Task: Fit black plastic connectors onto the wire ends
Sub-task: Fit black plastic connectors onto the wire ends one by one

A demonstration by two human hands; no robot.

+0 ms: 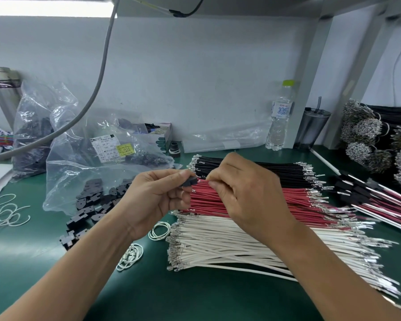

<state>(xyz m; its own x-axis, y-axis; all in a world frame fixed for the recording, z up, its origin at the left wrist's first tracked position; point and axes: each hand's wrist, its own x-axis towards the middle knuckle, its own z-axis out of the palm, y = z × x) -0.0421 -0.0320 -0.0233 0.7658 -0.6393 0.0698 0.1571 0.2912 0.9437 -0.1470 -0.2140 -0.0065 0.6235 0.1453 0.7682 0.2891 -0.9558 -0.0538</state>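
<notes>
Black plastic connector point(191, 181), small and blocky, sits pinched between thumb and fingertips of the left hand point(156, 200), raised above the table point(130, 295) over the red wires point(252, 200). The right hand point(245, 193) faces it from the right, fingers curled in a pinch on what seems a wire end, too hidden to be sure. The two hands nearly touch, so the insertion likely runs leftward into the connector, along a roughly horizontal axis.
</notes>
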